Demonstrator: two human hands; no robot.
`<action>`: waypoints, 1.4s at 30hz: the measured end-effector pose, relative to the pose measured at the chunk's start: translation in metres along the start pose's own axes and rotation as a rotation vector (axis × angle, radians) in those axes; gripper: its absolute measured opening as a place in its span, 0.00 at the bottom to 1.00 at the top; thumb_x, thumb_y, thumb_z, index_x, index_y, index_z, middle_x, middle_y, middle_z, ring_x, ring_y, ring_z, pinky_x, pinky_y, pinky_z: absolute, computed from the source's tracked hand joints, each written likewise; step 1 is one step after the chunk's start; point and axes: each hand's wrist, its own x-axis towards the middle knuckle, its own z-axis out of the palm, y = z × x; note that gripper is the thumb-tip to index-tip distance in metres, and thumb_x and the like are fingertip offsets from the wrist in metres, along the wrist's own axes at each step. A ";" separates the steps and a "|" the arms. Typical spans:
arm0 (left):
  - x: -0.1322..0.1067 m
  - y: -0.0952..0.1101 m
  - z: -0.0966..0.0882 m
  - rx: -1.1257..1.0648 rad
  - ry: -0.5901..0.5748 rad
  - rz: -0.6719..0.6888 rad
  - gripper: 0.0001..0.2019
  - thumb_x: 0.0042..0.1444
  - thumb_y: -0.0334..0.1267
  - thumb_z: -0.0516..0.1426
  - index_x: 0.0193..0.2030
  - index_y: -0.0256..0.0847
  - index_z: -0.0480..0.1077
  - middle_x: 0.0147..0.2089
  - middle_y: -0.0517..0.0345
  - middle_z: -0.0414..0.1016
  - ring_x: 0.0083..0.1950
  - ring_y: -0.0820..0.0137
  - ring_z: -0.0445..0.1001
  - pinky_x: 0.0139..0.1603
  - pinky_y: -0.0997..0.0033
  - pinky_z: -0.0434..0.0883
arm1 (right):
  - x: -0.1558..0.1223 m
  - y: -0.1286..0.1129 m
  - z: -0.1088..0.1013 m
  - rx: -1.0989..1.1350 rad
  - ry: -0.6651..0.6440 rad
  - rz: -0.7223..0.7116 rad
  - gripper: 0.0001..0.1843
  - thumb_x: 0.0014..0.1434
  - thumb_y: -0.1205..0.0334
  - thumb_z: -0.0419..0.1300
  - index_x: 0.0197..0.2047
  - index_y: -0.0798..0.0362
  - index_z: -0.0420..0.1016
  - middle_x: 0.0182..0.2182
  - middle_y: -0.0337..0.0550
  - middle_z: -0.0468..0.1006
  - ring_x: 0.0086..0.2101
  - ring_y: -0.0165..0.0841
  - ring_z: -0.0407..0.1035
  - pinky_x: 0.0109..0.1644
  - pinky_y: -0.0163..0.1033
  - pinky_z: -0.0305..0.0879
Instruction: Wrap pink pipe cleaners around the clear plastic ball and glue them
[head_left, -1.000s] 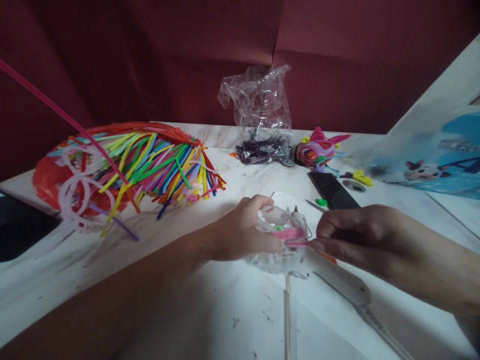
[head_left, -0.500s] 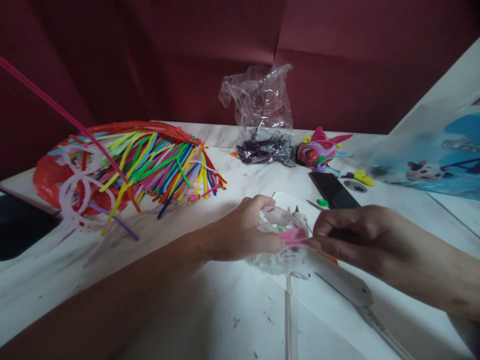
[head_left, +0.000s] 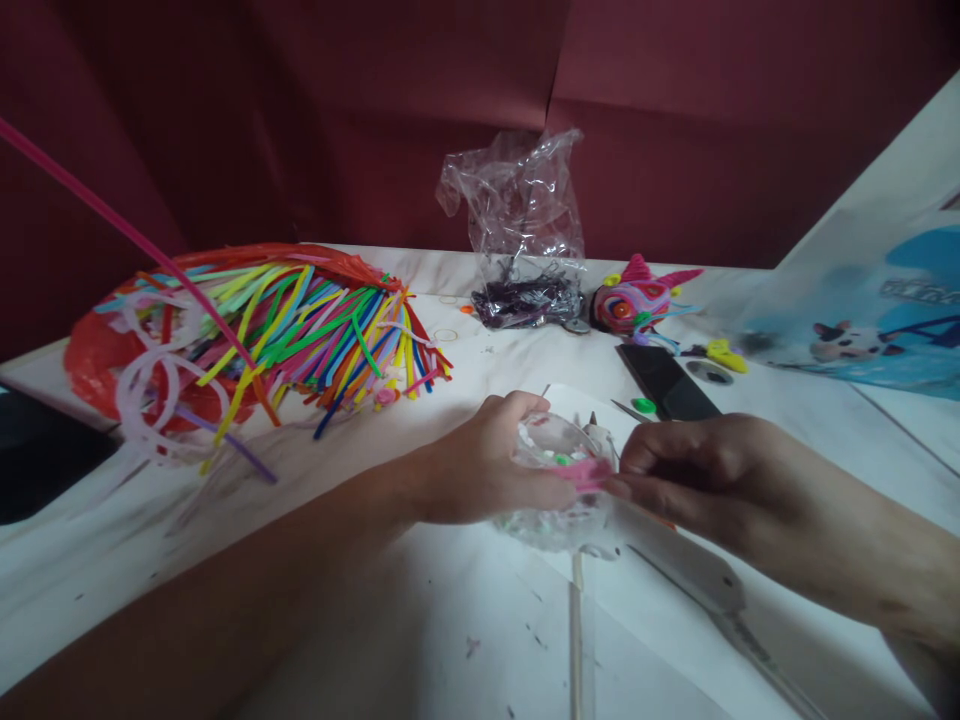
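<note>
In the middle, my left hand [head_left: 487,460] has its thumb pressed along a pink fuzzy pipe cleaner piece [head_left: 586,474], its forefinger raised apart and its other fingers hidden. My right hand [head_left: 712,490] pinches the right end of the same pink piece between thumb and curled forefinger. Just behind and below it is a clear round plastic container [head_left: 544,432] with small white and green bits; whether my left fingers touch it I cannot tell. The tip of a glue gun [head_left: 596,428] shows between the hands.
A red bag of colourful pipe cleaners [head_left: 322,330] spreads on the left. At the back stand a clear bag with dark pieces [head_left: 529,300] and a pink pipe-cleaner figure [head_left: 634,300]. A black flat object [head_left: 664,380], green button-like piece [head_left: 643,405] and blue printed bag [head_left: 885,320] lie right.
My right hand has shifted very slightly left along the pink piece. My left hand keeps nearly the same place, and the things on the table have not moved.
</note>
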 end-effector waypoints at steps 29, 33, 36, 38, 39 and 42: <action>0.002 0.003 0.004 -0.009 0.033 -0.007 0.39 0.44 0.44 0.64 0.61 0.34 0.56 0.59 0.40 0.61 0.55 0.55 0.66 0.53 0.58 0.66 | 0.002 0.004 0.007 -0.065 0.057 -0.008 0.26 0.65 0.49 0.48 0.27 0.61 0.70 0.21 0.41 0.61 0.20 0.27 0.54 0.20 0.26 0.48; 0.002 -0.001 0.003 -0.022 0.022 -0.015 0.39 0.44 0.45 0.64 0.61 0.35 0.55 0.59 0.42 0.62 0.56 0.55 0.65 0.53 0.58 0.66 | 0.004 0.000 0.007 -0.065 0.060 -0.018 0.26 0.64 0.49 0.47 0.26 0.61 0.70 0.21 0.40 0.61 0.20 0.27 0.53 0.20 0.26 0.48; 0.003 -0.003 0.004 -0.031 0.033 -0.005 0.39 0.43 0.46 0.64 0.61 0.35 0.56 0.58 0.43 0.62 0.57 0.55 0.65 0.52 0.61 0.66 | 0.004 0.000 0.006 -0.062 0.071 -0.028 0.25 0.64 0.49 0.48 0.26 0.61 0.70 0.21 0.39 0.61 0.20 0.26 0.53 0.20 0.26 0.48; 0.005 -0.003 0.005 -0.040 0.039 -0.020 0.39 0.43 0.46 0.64 0.60 0.36 0.56 0.58 0.44 0.63 0.55 0.55 0.66 0.49 0.61 0.67 | 0.004 0.000 0.006 -0.067 0.081 -0.038 0.25 0.64 0.50 0.48 0.26 0.61 0.71 0.20 0.39 0.61 0.20 0.26 0.53 0.20 0.26 0.48; 0.006 -0.003 0.006 -0.042 0.042 -0.030 0.39 0.43 0.46 0.64 0.60 0.37 0.56 0.58 0.44 0.63 0.54 0.55 0.67 0.48 0.61 0.68 | 0.004 0.001 0.005 -0.073 0.084 -0.040 0.25 0.64 0.50 0.48 0.26 0.60 0.71 0.21 0.39 0.61 0.20 0.26 0.54 0.20 0.26 0.49; 0.008 -0.001 0.007 -0.042 0.044 -0.042 0.38 0.43 0.45 0.64 0.60 0.37 0.56 0.58 0.44 0.63 0.52 0.56 0.68 0.48 0.61 0.67 | 0.003 0.001 0.005 -0.091 0.090 -0.044 0.26 0.64 0.49 0.47 0.26 0.60 0.70 0.21 0.40 0.61 0.20 0.27 0.54 0.20 0.26 0.50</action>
